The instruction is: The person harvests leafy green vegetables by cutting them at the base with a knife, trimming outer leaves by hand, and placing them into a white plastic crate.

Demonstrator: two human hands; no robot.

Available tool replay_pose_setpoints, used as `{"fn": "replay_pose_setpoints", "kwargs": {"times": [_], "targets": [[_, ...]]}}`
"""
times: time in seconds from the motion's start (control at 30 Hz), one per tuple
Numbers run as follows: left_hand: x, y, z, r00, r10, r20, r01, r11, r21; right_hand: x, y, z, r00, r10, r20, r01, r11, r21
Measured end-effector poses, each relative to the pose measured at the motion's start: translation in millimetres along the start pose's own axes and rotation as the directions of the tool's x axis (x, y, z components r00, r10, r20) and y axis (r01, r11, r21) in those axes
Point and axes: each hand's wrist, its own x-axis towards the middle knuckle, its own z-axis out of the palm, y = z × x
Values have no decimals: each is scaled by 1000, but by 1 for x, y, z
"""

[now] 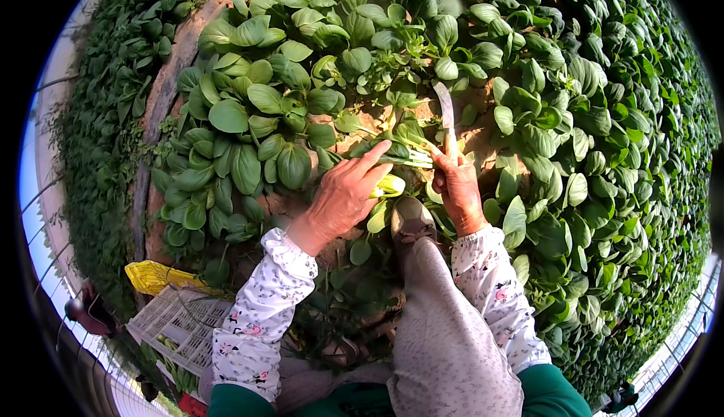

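Note:
My left hand (349,191) is around a head of bok choy, whose pale cut base (391,185) sticks out past the fingers; most of the head is hidden under the palm. Loose leaves with pale stalks (417,158) lie between my two hands. My right hand (458,191) grips a knife by its light handle (451,144), the curved metal blade (444,103) pointing away from me over the soil. The right fingertips are close to the stalk ends; whether they pinch them I cannot tell.
Growing bok choy (246,168) surrounds the patch of bare soil (481,103). My shoe (413,219) stands just below the hands. At the lower left are a white plastic crate (181,321) and a yellow bag (158,277). A dark strip (148,128) runs along the bed. Another person (93,312) is at the far left.

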Motion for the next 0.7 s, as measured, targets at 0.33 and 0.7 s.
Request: {"fn": "replay_pose_setpoints", "kwargs": {"times": [0.33,0.7], "targets": [[56,-5,45,984,163,75,-175,964,199,3,-1,0,991,-58,-118,36,983,-182],[176,-22,33,947,11,320,-159,884,440,59,-27,-23,794,-603,80,196,128,-972]]}}
